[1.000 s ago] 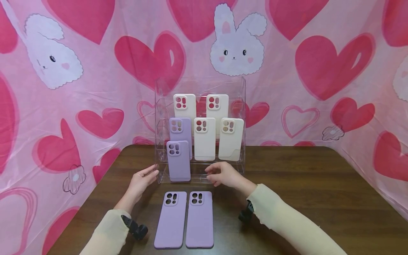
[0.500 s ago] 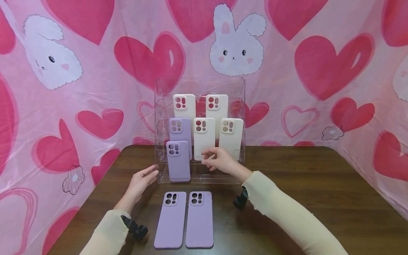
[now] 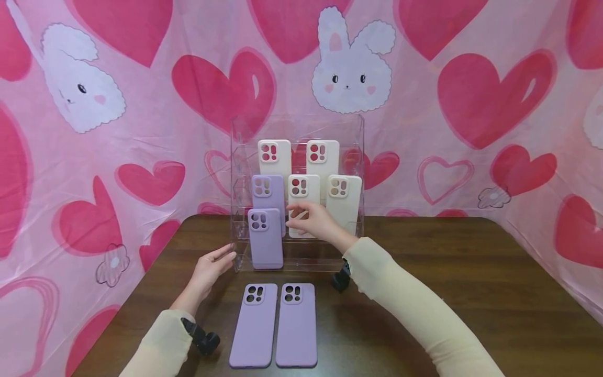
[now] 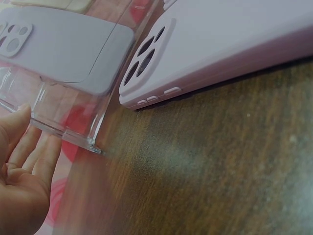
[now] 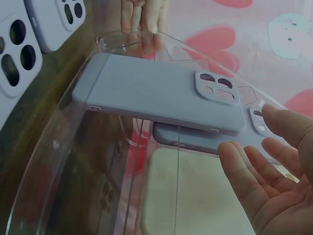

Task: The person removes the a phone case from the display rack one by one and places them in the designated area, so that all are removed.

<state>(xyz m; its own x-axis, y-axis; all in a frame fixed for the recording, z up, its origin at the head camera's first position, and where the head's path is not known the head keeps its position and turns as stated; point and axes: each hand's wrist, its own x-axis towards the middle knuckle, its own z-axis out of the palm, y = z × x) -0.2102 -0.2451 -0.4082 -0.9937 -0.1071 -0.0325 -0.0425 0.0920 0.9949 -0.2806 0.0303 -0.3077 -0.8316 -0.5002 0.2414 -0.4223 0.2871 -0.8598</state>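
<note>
A clear tiered display rack stands on the table, holding purple and cream phone cases. My left hand pinches the rack's left side edge; in the left wrist view the thumb lies on one side of the clear panel, fingers on the other. My right hand hovers before a cream case, fingers spread with nothing between them. Just left of its fingertips are the front purple case and another purple case one tier up. The right hand hides part of the cream case.
Two purple phone cases lie side by side in front of the rack. Another cream case stands at the rack's right, with two more cream cases on the tier above. A patterned cloth hangs behind.
My right hand has risen from the rack's bottom tier and moved left, now in front of the middle cream case. The left hand stays at the rack's left side.
</note>
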